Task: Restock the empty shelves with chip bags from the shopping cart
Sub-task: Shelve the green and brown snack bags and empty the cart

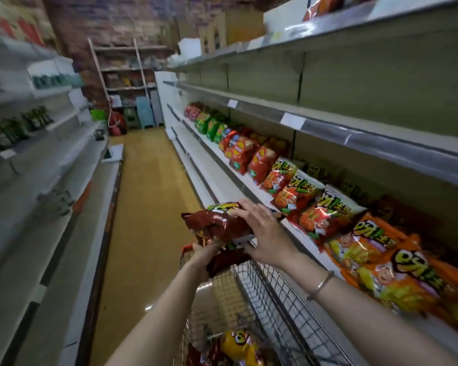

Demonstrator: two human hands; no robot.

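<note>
The left hand [203, 254] is mostly hidden beneath the dark red chip bag [215, 222]; only its knuckles and thumb side show, curled up round the bag's near underside. Whether the dark red mass [224, 263] just below it is a second bag or a fold of the same one cannot be told. The shopping cart [269, 289] is cut off by the lower edge, with a yellow bag [239, 344] and other blurred packets lying in its near end. The far end of the aisle is blurred. The right hand [262, 229] lies on top of the bag with its fingers spread across the far right end and its thumb tucked under the near edge, clasping it. The bag is held level above the far end of the cart, just left of the right-hand shelf [251, 186], where a row of orange and red chip bags [316, 207] stands. Both forearms reach forward, the right one carrying a bracelet [319, 285] at the wrist.
</note>
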